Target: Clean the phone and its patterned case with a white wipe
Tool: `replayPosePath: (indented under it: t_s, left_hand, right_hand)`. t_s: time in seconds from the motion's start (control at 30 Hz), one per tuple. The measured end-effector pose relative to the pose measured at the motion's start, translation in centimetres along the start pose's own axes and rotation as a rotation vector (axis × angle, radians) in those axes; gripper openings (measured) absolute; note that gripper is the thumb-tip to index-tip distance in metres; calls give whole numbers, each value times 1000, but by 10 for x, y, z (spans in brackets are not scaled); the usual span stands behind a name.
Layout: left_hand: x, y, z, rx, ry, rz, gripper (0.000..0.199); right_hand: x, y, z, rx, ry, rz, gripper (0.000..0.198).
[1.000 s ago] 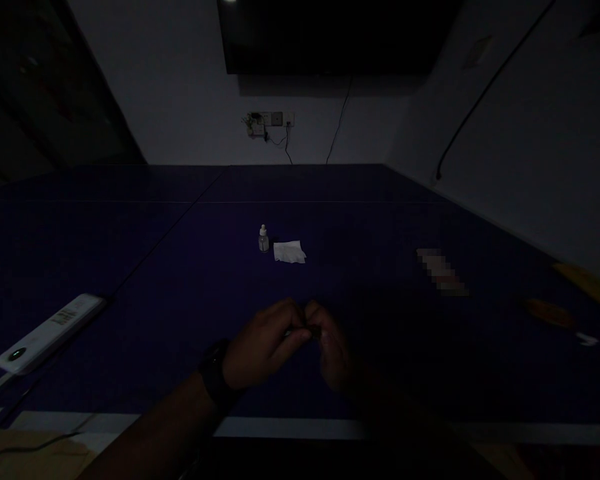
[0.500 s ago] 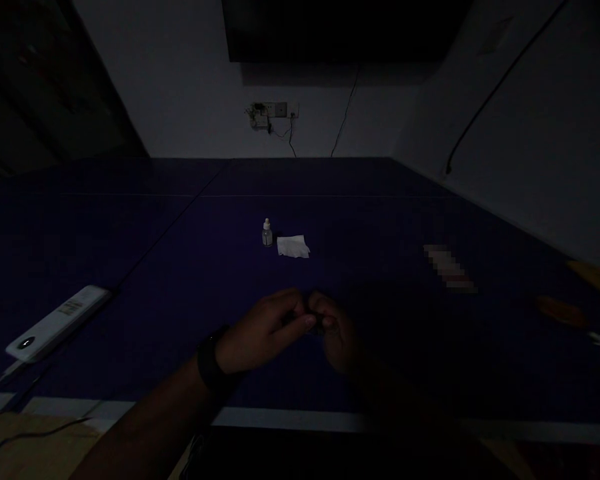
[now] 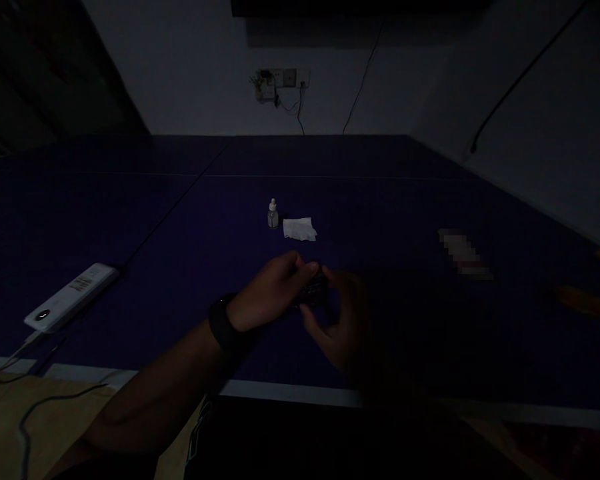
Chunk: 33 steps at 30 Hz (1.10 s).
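A small dark object [image 3: 315, 291], its kind lost in the dim light, is between my two hands above the table. My left hand [image 3: 275, 287], with a black band on its wrist, is closed on it with the thumb lying over the top. On the other side, my right hand [image 3: 341, 313] grips its edge between curved fingers and thumb. Beyond the hands lie a crumpled white tissue [image 3: 300, 229] and, just left of it, a small clear dropper bottle [image 3: 273, 217] standing upright with a white cap.
The dark blue table [image 3: 180, 280] has a pale front edge. On its left lies a white power bank [image 3: 73, 297] with a cable. To the right are a blurred-out flat item [image 3: 464, 253] and a brownish object [image 3: 583, 301]. Wall sockets [image 3: 283, 79] with wires are at the back.
The view has tilted down. My right hand has opened out from its tight curl, and the dark object between the hands now shows more.
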<state>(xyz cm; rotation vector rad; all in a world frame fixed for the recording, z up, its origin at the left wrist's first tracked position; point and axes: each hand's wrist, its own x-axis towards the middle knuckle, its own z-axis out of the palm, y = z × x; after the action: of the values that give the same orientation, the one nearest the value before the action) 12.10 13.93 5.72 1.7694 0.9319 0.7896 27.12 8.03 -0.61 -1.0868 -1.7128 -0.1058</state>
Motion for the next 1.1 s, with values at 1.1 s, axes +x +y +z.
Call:
replayPosePath:
  t_s: [1.1]
  left_hand:
    - [9, 9, 11, 305, -180, 108, 37]
  right_hand:
    - [-4, 0, 29, -41, 265, 62, 59]
